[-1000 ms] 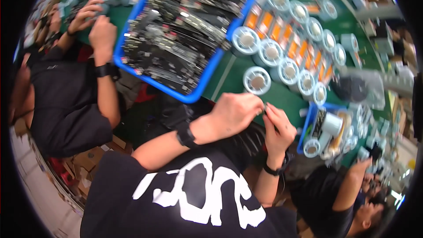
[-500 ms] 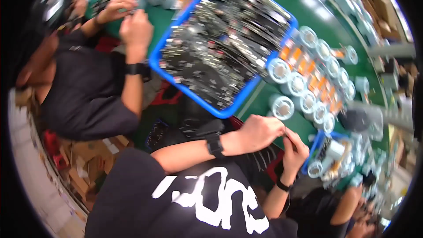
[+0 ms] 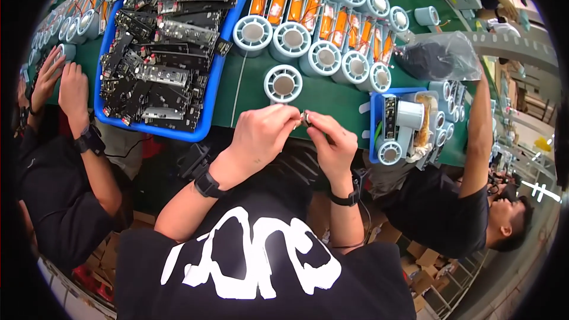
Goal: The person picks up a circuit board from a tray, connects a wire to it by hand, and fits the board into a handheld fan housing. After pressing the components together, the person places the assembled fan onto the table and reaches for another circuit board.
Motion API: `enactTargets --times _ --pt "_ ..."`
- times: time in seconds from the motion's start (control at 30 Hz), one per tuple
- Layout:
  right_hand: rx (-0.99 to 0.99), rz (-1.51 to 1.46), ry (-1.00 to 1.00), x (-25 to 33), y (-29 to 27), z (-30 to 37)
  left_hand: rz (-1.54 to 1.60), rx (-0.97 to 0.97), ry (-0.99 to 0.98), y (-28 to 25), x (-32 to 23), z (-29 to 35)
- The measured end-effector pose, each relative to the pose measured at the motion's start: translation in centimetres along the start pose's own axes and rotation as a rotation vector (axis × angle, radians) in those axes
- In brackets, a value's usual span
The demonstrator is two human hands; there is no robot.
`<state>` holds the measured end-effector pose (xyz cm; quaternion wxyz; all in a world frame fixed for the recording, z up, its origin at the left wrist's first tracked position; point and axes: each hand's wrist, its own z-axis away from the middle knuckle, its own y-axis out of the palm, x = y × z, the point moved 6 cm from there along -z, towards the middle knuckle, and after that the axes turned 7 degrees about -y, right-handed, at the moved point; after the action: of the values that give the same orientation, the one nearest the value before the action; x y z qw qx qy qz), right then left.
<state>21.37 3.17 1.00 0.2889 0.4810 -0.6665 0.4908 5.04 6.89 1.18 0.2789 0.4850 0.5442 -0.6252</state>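
Note:
Close to the table's front edge, my left hand (image 3: 264, 133) and my right hand (image 3: 333, 142) meet, fingertips pinched. Between them is a small dark piece (image 3: 306, 118) with a light bit at its left; it is too small to name. My left fingers close on the light end, the right thumb and fingers on the dark part. Just beyond my hands, a pale blue round housing (image 3: 283, 84) with a ribbed rim and metallic centre stands on the green table. My left fingers are near its lower edge.
Left stands a blue bin (image 3: 206, 120) heaped with black circuit boards (image 3: 178, 32). Pale blue housings (image 3: 291, 38) with orange battery packs (image 3: 277, 5) are in rows ahead. Right are a small blue tray (image 3: 373, 136) and a clear bag (image 3: 438, 56). A co-worker sits on each side.
The view has swung to the right and levelled, so the bin now appears further left. My hands remain pinched together at the small piece. The right co-worker's arm now reaches to the clear bag.

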Motion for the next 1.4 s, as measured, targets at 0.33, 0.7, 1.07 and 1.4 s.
enactTargets --times 0.33,0.7,1.07,1.4 --pt "0.088 0.058 -0.065 0.3 -0.6 -1.3 0.028 0.036 -0.079 -0.1 0.1 -0.4" --pt "0.101 0.041 0.166 0.5 -1.1 -1.5 0.036 0.002 0.053 0.1 -1.0 -0.9" --pt "0.121 -0.018 0.11 0.2 -1.2 -1.4 -0.122 -0.024 0.216 0.9 -0.9 0.1" --pt "0.254 -0.204 0.121 -0.3 -1.5 -2.6 -0.156 -0.002 0.279 0.8 -0.8 0.1"
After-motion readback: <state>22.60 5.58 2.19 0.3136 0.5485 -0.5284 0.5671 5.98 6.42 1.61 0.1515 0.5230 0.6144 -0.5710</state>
